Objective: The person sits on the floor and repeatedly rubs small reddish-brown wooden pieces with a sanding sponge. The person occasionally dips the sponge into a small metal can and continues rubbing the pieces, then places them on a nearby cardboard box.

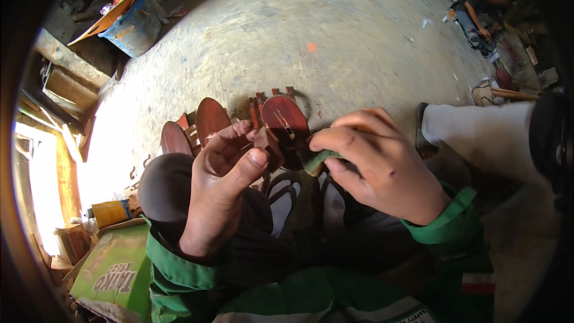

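Observation:
My left hand (230,173) is closed, with thumb and fingers pinching a small reddish-brown wooden block (270,147). My right hand (373,167) grips a crumpled green pad (315,164), cloth-like or abrasive, close to the block's right side. Just beyond my hands stands a dark red, oval-topped wooden piece (287,113) with a small slotted detail on its face and short pegs behind. Two similar pieces, a tall red oval (211,116) and a brown oval (174,137), are to the left of it, partly hidden by my left hand and knee.
My sandalled feet (281,203) are below my hands. A green carton (116,269) lies at lower left. A blue bucket (133,29) stands far left under an orange basin (110,17). A person's light trouser leg (472,131) is close on the right; another person (478,21) sits farther back.

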Demonstrator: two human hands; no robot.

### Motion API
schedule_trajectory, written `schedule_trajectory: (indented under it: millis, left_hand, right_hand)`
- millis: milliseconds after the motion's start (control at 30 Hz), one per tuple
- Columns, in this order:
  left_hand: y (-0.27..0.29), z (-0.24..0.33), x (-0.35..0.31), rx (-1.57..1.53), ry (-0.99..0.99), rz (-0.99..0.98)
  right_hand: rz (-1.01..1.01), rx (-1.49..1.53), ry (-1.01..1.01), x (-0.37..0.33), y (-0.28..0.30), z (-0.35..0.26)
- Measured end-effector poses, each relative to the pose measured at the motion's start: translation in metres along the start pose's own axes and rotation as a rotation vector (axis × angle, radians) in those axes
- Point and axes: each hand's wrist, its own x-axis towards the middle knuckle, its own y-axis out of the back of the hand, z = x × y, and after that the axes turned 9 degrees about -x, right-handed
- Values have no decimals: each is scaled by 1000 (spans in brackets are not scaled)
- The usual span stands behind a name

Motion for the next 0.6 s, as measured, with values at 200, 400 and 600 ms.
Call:
schedule_trajectory:
  millis: [200, 400, 600]
  left_hand:
    - [-4, -3, -2, 85, 43, -1]
    - [1, -3, 1, -63, 48, 27]
    - [4, -6, 0, -251, -123, -59]
  right_hand:
    - [234, -23, 32, 10, -6, 12]
    - [175, -112, 65, 4, -11, 7]
    - [-18, 118, 21, -4, -5, -1]
